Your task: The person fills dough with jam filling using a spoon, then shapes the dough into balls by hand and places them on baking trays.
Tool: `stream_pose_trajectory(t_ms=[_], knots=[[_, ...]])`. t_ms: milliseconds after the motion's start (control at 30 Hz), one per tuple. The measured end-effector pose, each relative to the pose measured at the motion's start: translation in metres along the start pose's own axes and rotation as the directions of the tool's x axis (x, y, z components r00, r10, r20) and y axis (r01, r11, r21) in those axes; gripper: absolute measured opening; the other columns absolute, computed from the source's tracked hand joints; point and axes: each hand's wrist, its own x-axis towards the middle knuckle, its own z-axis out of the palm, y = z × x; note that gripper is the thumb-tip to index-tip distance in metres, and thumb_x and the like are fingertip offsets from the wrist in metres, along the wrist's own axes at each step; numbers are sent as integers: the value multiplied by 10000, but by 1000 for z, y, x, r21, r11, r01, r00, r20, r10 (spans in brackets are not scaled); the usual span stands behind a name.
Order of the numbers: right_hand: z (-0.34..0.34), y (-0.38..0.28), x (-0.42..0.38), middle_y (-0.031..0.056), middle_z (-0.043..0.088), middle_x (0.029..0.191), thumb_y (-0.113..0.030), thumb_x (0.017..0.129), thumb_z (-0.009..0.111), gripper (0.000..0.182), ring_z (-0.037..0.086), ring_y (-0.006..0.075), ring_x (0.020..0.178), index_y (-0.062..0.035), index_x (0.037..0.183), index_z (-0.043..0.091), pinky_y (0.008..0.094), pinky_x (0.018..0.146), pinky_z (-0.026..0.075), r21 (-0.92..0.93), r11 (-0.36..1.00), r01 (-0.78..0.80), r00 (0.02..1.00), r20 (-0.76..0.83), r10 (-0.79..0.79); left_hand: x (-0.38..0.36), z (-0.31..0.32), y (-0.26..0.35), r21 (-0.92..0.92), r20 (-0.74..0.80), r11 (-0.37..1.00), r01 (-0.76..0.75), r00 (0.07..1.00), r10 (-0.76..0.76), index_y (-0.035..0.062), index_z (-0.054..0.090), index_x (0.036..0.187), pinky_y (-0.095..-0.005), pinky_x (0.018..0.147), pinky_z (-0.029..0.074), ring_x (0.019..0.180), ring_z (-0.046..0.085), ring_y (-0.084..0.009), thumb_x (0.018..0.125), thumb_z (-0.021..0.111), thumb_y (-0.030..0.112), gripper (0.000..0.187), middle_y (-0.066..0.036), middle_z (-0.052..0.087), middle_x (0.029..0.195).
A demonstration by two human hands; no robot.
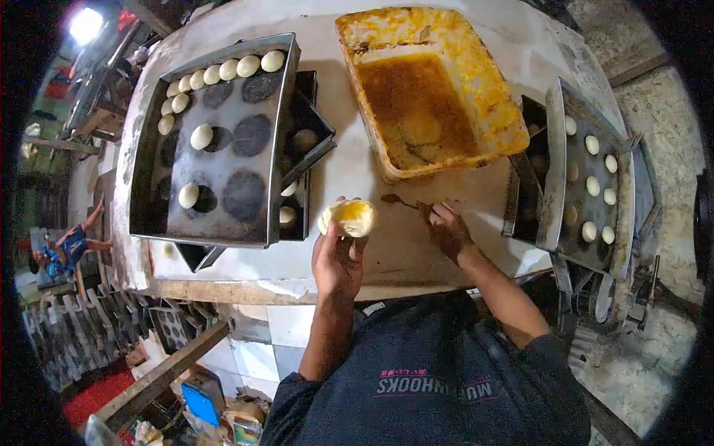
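My left hand (341,260) holds up a piece of pale dough (351,218), opened like a cup, with yellow-orange filling in its hollow. My right hand (446,227) is closed around the handle of a small spoon (400,201), whose brown-smeared tip points left toward the dough. Spoon and dough are apart. Beyond both hands lies a large rectangular tub (379,152), its walls smeared yellow and a brown-orange layer on its bottom. To the left, a metal tray (223,167) carries several round dough balls (201,136), most of them along its far and left edges.
More trays are stacked under the left one. At the right, another stacked metal tray (554,171) holds several dough balls (593,186). The table's near edge (238,291) runs in front of my body. A person (71,249) is in the background at far left.
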Motion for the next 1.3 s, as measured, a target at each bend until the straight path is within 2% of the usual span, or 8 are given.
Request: stream_pose_trajectory(t_ms=[100,167,267,467,667,800,1000,1300], knots=[[-8,-50,3,169,573,974,-111,886,602,206,613,275,817,48,1005,655,313,704,519,-527,739,420,831,-103,-546,-10,4,-5,-81,230,996,-49,971,67,-25,380,1375,-384,958,494,1188,537,-276,1005,434,208,441,-186,487,1338],[-18,-105,-12,146,575,1055,-111,921,591,209,624,211,880,67,1007,659,289,750,533,550,815,184,982,-135,-130,-20,11,-19,-33,299,994,-101,948,106,-21,360,1388,-404,1007,445,1228,501,-276,1009,427,201,444,-194,464,1362],[-26,-137,-33,125,577,1053,-149,888,638,269,628,189,935,62,1055,654,288,796,548,659,730,179,975,-218,-42,-35,19,-51,401,417,781,-480,854,311,-29,275,1422,-367,1056,355,1234,464,-247,993,437,114,480,-186,443,1369],[-57,-182,-101,121,594,967,-82,790,729,216,648,244,815,42,950,650,319,706,534,-52,882,467,737,-529,-422,-96,53,-73,606,617,285,-742,665,421,-49,101,1469,-371,1039,343,1209,454,-276,925,519,144,713,-198,396,1355],[-96,-189,-177,118,615,940,-93,787,742,190,646,205,761,23,909,653,286,655,528,-132,724,677,582,-505,-637,-170,37,-79,170,519,826,-538,762,389,-11,352,1413,-389,1035,362,1200,471,-252,895,622,373,699,-188,404,1364],[-86,-180,-200,92,650,878,-140,775,789,312,634,101,694,22,1014,672,206,597,525,628,729,272,961,-139,-238,-189,14,-84,260,658,364,-894,440,611,56,584,1090,-454,993,395,1188,496,-346,927,569,316,307,-231,506,1241],[-69,-223,-210,127,635,962,-150,699,800,383,645,258,823,7,1015,649,346,708,531,186,742,644,762,-235,-603,-211,-7,-57,580,783,-474,-662,295,547,113,378,1411,-457,882,468,1051,536,-345,912,617,263,573,-208,455,1249],[-27,-301,-123,72,668,871,-99,703,801,235,648,179,701,-48,911,705,299,636,526,406,799,443,886,-62,-460,-162,-49,37,94,547,609,-788,552,630,105,567,1037,-410,852,431,972,455,-276,855,552,612,539,-90,387,1041]])
